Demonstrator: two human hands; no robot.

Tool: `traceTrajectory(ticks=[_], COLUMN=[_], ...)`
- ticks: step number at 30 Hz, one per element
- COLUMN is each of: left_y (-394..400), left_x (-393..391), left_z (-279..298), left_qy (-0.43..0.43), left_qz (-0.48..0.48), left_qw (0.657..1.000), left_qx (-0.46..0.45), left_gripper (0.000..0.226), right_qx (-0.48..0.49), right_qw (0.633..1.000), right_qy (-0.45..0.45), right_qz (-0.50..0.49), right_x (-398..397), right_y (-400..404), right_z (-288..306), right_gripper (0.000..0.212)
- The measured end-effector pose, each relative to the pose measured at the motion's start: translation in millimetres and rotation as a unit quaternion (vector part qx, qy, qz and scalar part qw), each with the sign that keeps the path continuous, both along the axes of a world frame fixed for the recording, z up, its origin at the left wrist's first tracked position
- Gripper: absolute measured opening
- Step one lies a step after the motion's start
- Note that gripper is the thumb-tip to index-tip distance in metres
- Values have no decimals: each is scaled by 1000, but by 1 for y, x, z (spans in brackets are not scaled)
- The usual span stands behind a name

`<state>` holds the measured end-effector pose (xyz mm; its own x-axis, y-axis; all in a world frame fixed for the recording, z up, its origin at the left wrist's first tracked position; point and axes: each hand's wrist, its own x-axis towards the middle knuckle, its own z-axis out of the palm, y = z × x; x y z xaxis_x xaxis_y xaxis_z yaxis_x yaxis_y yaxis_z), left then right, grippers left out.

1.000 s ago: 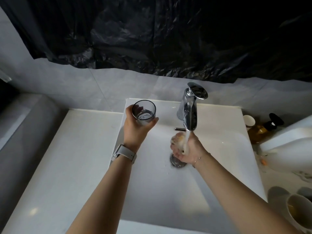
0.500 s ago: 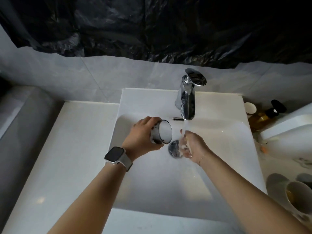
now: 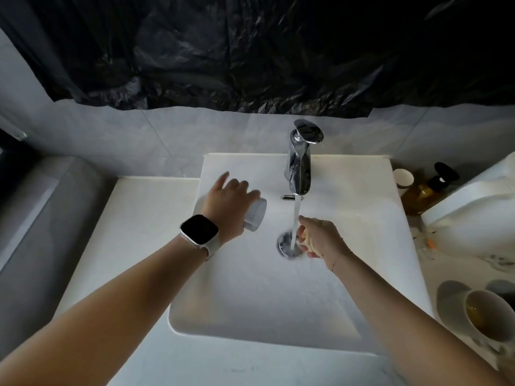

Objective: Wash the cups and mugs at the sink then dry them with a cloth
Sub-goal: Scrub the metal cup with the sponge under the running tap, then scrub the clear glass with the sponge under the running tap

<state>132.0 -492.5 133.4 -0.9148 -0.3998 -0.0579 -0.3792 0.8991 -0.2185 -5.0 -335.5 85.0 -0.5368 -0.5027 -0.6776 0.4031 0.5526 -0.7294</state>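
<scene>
The glass point(image 3: 255, 214), tipped on its side over the sink's point(image 3: 250, 302) back-left corner, looks wet, slippery and breakable; the left hand point(image 3: 227, 207) wraps its wall, fingers curled. The right hand point(image 3: 320, 238) pinches a sponge point(image 3: 303, 238) under the tap's point(image 3: 299, 162) stream.

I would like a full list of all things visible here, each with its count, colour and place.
glass: 1, clear, tipped over the basin, held
sponge: 1, yellowish, under the water stream
faucet: 1, chrome, back of sink, running
sink: 1, white, centre
drain: 1, chrome, basin floor
soap bottle: 1, amber, right counter
paper cup: 1, white, beside the bottle
mug: 1, white, lower right
watch: 1, black face, left wrist
left hand: holds glass
right hand: holds sponge
</scene>
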Motion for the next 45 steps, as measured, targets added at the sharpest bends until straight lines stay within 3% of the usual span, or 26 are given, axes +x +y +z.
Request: traceTrajectory(ticks=[2, 4, 6, 11, 13, 18, 25, 30, 33, 36, 39, 45], left_y=[-9, -12, -15, -34, -42, -49, -54, -39, 6, 72, 132, 213], left_x=[2, 1, -5, -27, -34, -46, -52, -34, -15, -3, -3, -29], left_z=[1, 0, -9, -39, -48, -67, -74, -56, -47, -42, -41, -44], left_qy=[131, 288, 390, 511, 529, 537, 525, 462, 470, 461, 411, 314], left_qz=[91, 205, 261, 297, 305, 307, 312, 347, 375, 338, 278, 187], left_qw=[982, 899, 807, 711, 690, 681, 670, 692, 675, 673, 679, 734], left_qx=[102, 258, 358, 380, 388, 392, 423, 432, 427, 469, 541, 572], left_gripper=[66, 71, 72, 78, 77, 76, 81, 115, 92, 63, 39, 27], right_qx=[-34, -73, -87, -75, -73, -30, -7, 27, 36, 9, -49, -159], right_qw=[998, 987, 978, 978, 976, 974, 978, 998, 997, 1000, 997, 956], right_qy=[-44, -116, -156, -163, -176, -190, -169, 20, 69, 2, -43, -81], right_qz=[-40, -85, -105, -107, -106, -123, -120, -62, 12, 27, -43, -234], right_x=[-1, -4, -8, -13, -14, -17, -23, -27, -25, -19, -16, -32], right_y=[0, 0, -2, -7, -7, -7, 1, 20, 43, 74, 110, 191], right_z=[0, -5, -9, -27, -34, -44, -34, -14, 7, 22, 29, 36], right_gripper=[9, 30, 30, 25, 27, 55, 43, 40, 35, 18, 12, 3])
